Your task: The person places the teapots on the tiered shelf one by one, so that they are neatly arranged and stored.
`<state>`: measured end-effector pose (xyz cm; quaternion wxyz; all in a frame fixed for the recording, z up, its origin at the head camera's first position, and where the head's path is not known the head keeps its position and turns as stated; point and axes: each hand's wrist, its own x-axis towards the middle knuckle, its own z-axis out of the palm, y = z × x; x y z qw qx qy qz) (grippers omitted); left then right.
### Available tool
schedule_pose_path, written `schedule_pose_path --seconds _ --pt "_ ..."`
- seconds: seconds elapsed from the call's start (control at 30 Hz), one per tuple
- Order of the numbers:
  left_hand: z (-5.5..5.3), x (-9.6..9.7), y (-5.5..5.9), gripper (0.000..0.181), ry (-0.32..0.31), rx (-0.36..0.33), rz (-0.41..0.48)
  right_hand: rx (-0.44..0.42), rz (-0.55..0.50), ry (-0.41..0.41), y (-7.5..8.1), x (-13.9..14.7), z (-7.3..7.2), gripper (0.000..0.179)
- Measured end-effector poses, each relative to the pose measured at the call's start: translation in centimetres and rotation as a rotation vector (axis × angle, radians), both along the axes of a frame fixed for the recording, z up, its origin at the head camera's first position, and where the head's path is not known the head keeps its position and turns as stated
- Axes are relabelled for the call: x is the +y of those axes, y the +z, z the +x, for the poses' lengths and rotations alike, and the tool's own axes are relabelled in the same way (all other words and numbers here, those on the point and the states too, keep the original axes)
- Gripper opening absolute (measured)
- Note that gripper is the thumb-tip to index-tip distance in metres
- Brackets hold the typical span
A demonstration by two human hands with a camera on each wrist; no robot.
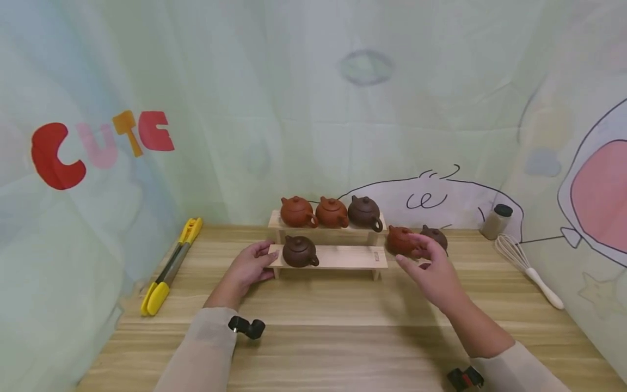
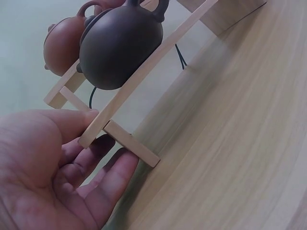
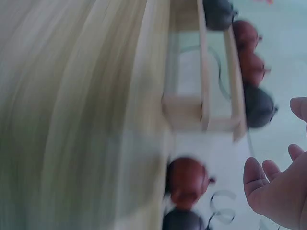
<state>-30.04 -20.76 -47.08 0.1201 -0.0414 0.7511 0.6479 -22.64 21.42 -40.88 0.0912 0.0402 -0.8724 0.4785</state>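
Down on the wooden tabletop [image 1: 338, 310], just right of the two-tier stand [image 1: 338, 258]: a red-brown clay teapot [image 1: 398, 239], with a dark brown clay teapot [image 1: 436, 235] close beside it. In front of that pair, partly hiding both in the head view, the right hand [image 1: 433, 272], fingers spread apart and clasping nothing; in the right wrist view, well apart from the red-brown clay teapot. At the stand's left end, the left hand [image 1: 251, 267], clamped on the lower shelf [image 1: 357, 261], thumb above, fingers beneath by the leg. Upright near that end, a dark squat teapot [image 1: 299, 251]. Along the upper shelf [image 1: 275, 220], two orange-brown teapots [image 1: 296, 211] and, rightmost, a charcoal-brown teapot [image 1: 364, 211]. Judging by this layout, probably past halfway: four up on the shelves, two left at table level. Farther out, yellow-tipped tongs [image 1: 168, 272] to the left; to the right, a white-handled whisk [image 1: 531, 272] and a black-lidded jar [image 1: 496, 222].
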Motion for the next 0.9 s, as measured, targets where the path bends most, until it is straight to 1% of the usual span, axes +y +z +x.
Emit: schedule_pose_path --seconds 0.13,0.27,0.33,0.57,0.73,0.9 --pt "0.0 -0.1 0.1 0.062 0.008 -0.001 -0.01 -0.046 0.002 -0.066 -0.6 2.7 -0.9 0.072" --pt "0.0 -0.1 0.1 0.062 0.009 -0.001 -0.012 -0.057 0.032 -0.13 -1.5 5.3 -1.8 0.077" --pt "0.0 0.0 0.1 0.063 0.008 0.001 -0.009 -0.072 0.048 -0.147 -1.8 6.3 -2.2 0.079" --pt "-0.2 0.0 -0.2 0.062 0.013 0.008 0.004 -0.162 0.059 -0.15 -2.5 9.0 -4.3 0.086" --pt "-0.1 0.1 -0.2 0.064 0.008 0.008 0.008 -0.234 0.105 -0.145 -2.6 9.8 -5.8 0.094" --pt "0.0 0.1 -0.1 0.063 0.013 0.003 0.005 -0.302 0.15 -0.122 -3.1 10.4 -7.6 0.1"
